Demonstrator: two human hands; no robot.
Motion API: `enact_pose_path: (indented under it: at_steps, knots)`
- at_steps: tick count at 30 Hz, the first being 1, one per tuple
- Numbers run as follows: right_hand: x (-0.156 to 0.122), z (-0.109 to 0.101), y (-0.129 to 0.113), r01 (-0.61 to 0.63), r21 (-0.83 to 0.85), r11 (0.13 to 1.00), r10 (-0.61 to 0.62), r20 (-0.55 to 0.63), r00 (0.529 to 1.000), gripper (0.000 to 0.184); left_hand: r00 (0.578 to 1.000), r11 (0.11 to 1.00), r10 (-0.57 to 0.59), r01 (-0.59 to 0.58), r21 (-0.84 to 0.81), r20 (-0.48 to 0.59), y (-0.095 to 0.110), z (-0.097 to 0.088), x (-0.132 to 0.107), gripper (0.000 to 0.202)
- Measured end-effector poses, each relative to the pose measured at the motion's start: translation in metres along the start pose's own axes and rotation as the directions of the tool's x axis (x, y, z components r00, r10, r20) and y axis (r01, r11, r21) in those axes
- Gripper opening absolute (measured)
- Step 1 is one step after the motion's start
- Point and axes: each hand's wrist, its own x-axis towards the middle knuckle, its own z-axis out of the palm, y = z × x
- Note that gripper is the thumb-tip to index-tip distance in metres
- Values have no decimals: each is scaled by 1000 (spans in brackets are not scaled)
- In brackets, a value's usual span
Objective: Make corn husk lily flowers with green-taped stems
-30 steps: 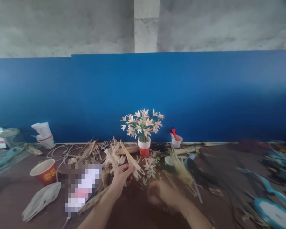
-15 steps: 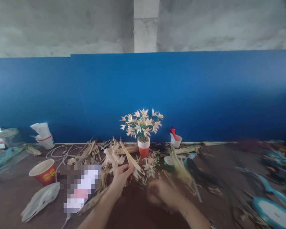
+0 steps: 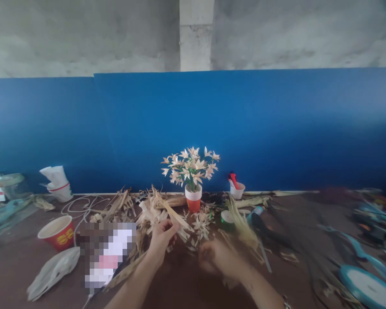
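Dried husk strip [image 3: 171,209] sits mid-table, pinched between thumb and fingers of the left hand [image 3: 163,237]; the right hand [image 3: 212,254] is curled just to its right, but blurry — can't tell if it's gripping anything. Progress-wise, I'd say well along: the potted bouquet [image 3: 193,166] on the far side is packed with pale blooms, and loose star-shaped pieces [image 3: 202,225] lie in front of it; this strip doesn't look worked into a bloom yet — and the husk pile [image 3: 148,213] to the left suggests plenty of material left; ribbon spool [image 3: 363,285] near right.
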Motion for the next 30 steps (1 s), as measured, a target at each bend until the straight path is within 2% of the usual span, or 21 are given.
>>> enact_pose_path:
  at_steps: [8, 14, 24, 30]
  knots:
    - [-2, -2, -8, 6, -4, 1000, -6, -4, 1000, 10, 999, 999, 36, -36, -10, -37, 2, 2, -2, 34]
    - [2, 0, -1, 42, 23, 999, -42, -26, 999, 10, 997, 997, 34, -38, -66, -67, 1, 6, -7, 36]
    - [3, 1, 2, 11, 89, 996, -9, -33, 999, 10, 991, 989, -79, 63, -137, -112, -4, 10, -7, 40]
    - [1, 4, -2, -35, 184, 982, 35, 3, 999, 10, 993, 978, -23, -2, -211, -117, -15, 9, -2, 37]
